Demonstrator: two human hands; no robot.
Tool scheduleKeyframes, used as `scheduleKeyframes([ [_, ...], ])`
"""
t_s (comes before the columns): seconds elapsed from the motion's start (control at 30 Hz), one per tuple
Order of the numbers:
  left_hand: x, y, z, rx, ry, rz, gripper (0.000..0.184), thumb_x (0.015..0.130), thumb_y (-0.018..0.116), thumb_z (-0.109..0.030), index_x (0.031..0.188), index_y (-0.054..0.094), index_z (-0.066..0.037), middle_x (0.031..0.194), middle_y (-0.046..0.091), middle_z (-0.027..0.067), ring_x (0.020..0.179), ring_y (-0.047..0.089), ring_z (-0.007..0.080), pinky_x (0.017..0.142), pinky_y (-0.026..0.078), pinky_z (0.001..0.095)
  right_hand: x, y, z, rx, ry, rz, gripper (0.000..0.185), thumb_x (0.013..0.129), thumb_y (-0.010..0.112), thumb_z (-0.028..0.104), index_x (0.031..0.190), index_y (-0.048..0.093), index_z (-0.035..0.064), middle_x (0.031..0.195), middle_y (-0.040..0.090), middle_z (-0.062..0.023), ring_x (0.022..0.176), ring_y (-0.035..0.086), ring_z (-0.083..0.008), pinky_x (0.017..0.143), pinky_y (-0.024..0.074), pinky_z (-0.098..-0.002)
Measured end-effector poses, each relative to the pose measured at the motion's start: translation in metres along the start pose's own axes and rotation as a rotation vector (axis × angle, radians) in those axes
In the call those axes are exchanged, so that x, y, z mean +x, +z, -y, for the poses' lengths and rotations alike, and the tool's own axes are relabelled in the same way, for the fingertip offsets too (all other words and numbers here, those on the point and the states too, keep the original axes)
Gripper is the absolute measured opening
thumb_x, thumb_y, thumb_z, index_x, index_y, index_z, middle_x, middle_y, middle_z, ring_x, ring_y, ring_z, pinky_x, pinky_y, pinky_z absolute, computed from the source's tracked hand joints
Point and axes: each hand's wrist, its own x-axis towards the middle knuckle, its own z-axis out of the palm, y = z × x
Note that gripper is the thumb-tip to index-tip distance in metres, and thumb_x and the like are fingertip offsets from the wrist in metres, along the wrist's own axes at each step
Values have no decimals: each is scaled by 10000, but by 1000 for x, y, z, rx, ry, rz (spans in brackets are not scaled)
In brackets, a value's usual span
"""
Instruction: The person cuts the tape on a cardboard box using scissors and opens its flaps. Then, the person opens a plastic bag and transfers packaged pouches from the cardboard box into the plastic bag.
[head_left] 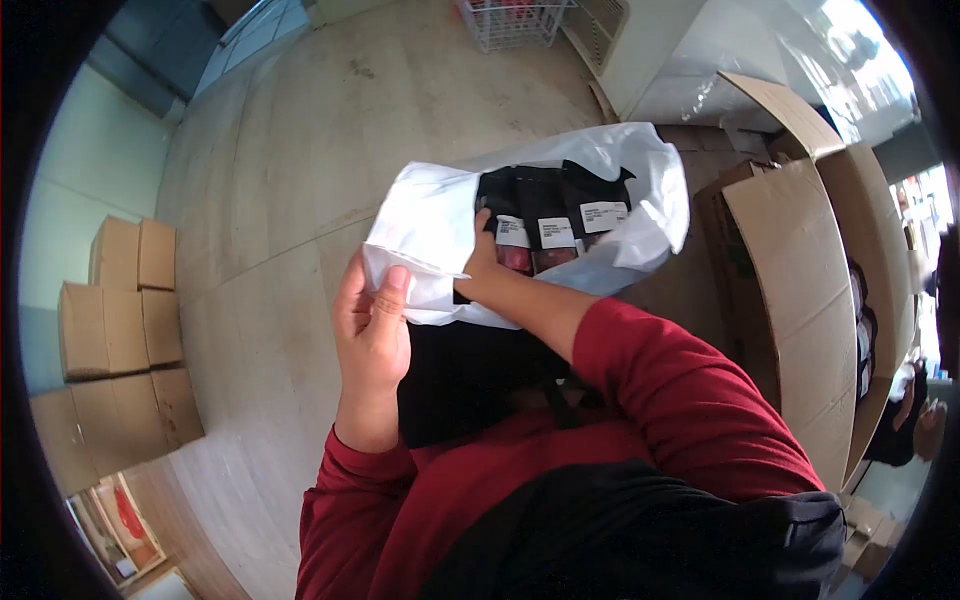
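Note:
A white plastic bag (425, 205) lies with its mouth toward me, in front of my body. Inside it stand several black packets (540, 192) side by side, each with a white label and a see-through lower part showing something reddish. My left hand (375, 325) pinches the near left edge of the bag, thumb on top. Reaching into the bag, my right hand (482, 262) is against the left side of the packets. Most of its fingers are hidden by the bag and packets, so its grip does not show.
Brown cardboard boxes (105, 325) are stacked along the left wall. On the right stands a large open carton (800, 290) with raised flaps and dark packets inside. A white wire basket (515, 25) sits at the far end of the floor (270, 330).

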Motion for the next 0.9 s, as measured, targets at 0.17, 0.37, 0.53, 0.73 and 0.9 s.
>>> scheduleKeyframes([
  [0.17, 0, 13, -3, 469, 30, -92, 393, 828, 519, -135, 1164, 386, 20, 1037, 493, 80, 902, 470, 116, 771, 376, 230, 2, -27, 13, 9, 207, 186, 951, 466, 743, 461, 1249, 319, 123, 1324, 152, -205, 1117, 224, -529, 815, 358, -557],
  [0.37, 0, 16, 5, 519, 55, -184, 484, 844, 499, -171, 1228, 288, 34, 1171, 413, 166, 1040, 439, 208, 878, 348, 305, -7, -120, -5, 124, 156, 393, 914, 587, 657, 482, 1315, 193, 179, 1348, 183, -147, 1190, 189, -453, 860, 195, -665],
  [0.53, 11, 25, 6, 657, 74, -215, 528, 837, 496, -292, 1229, 315, 11, 1215, 380, 152, 1060, 410, 220, 893, 327, 315, -54, -306, -52, 81, -337, 259, 624, 690, 570, 464, 1199, 432, 131, 1089, 518, -169, 1030, 470, -318, 883, 358, -373],
  [0.73, 15, 19, 4, 630, 18, -302, 547, 838, 494, -266, 1253, 270, 12, 1228, 350, 187, 1110, 374, 229, 907, 324, 339, -208, -447, -247, 271, 253, -292, 361, 789, 530, 354, 1061, 557, 119, 947, 586, -19, 776, 524, -105, 677, 425, -256],
  [0.9, 16, 18, 2, 687, 74, -338, 539, 837, 480, -305, 1263, 282, -42, 1248, 337, 163, 1118, 370, 226, 946, 273, 331, -328, -399, -443, -339, 743, 104, 519, 758, 485, 508, 983, 573, 49, 945, 574, -175, 911, 533, -292, 782, 405, -378],
])
